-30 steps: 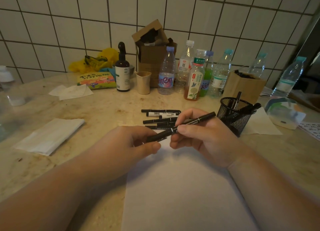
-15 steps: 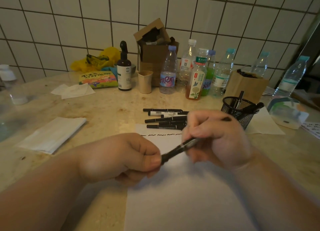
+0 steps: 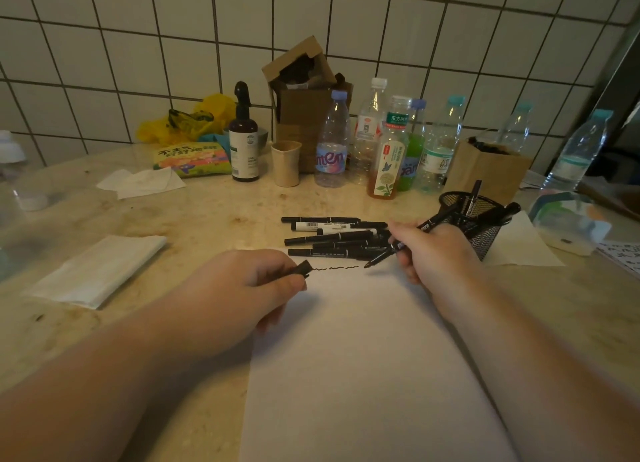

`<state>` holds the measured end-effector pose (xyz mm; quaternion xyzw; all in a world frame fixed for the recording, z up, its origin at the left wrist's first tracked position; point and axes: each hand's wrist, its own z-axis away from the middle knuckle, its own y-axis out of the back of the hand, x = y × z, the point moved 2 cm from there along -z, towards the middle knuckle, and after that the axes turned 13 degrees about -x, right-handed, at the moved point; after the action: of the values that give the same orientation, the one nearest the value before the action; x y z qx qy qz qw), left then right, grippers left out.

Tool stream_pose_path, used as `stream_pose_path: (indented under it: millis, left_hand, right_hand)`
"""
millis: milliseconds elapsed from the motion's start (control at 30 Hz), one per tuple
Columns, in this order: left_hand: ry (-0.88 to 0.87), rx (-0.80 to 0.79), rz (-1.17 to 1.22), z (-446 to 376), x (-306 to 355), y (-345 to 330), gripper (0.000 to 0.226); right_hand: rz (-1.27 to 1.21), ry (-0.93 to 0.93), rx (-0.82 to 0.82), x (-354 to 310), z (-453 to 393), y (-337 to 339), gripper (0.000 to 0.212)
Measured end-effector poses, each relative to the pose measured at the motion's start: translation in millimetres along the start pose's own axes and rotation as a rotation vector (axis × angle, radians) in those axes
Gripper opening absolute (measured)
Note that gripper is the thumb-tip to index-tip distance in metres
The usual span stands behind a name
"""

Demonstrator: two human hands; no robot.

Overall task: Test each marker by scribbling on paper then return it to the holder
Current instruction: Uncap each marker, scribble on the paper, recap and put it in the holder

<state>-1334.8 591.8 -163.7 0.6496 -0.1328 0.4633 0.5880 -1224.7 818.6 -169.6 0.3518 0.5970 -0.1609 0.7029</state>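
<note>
A person's right hand [image 3: 434,250] grips an uncapped black marker pen [image 3: 403,243], its tip touching the far edge of a white sheet of paper [image 3: 363,357] at the end of a short row of black scribbled lines [image 3: 334,268]. The left hand [image 3: 242,288], resting on the sheet's left edge, pinches the marker's black cap [image 3: 302,268] between thumb and curled fingers, just left of the scribbles. A loose pile of black and white marker pens [image 3: 337,236] lies on the beige stone countertop [image 3: 207,219] just beyond the paper, between the two hands and touching the right hand's fingers. A black wire-mesh pen holder [image 3: 472,219] with a few markers standing in it sits just behind the right hand. Beyond the pile, plastic drink bottles [image 3: 391,149] line a white tiled wall [image 3: 138,45]; a folded white cloth [image 3: 100,271] lies left of the left hand.
</note>
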Motion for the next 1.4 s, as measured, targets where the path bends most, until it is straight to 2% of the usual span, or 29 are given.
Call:
stream_pose_path:
  millis: [100,233,433,633,1067,1200,1300,1400]
  left_hand:
    - [-0.005,-0.014,-0.125,1,1,-1,0.024]
    - [-0.002,-0.034,-0.171,1,-1,-1,0.028]
    - [-0.01,-0.049,-0.259,0,-1,-2,0.022]
    - [-0.017,-0.083,-0.223,-1,-3,-3,0.021]
    - [-0.004,-0.098,-0.237,-1,-2,-2,0.022]
    - [-0.004,-0.079,-0.265,0,-2,-1,0.024]
    - [0.0,-0.039,-0.3,-1,-2,1,0.023]
    - [0.008,-0.021,-0.291,-2,-3,2,0.022]
  right_hand:
    - [-0.008,-0.041,0.006,4,-2,-1,0.018]
    - [-0.055,-0.055,0.012,7,-5,-3,0.017]
    - [-0.067,-0.022,-0.008,10,-6,-6,0.013]
    - [-0.055,-0.002,-0.038,10,-6,-8,0.012]
    - [-0.049,-0.06,0.063,18,-15,3,0.015]
    - [-0.085,-0.018,0.091,11,-8,4,0.014]
    - [-0.184,0.081,-0.034,-1,3,-3,0.014]
    - [-0.397,0.146,-0.339,-11,14,-15,0.01]
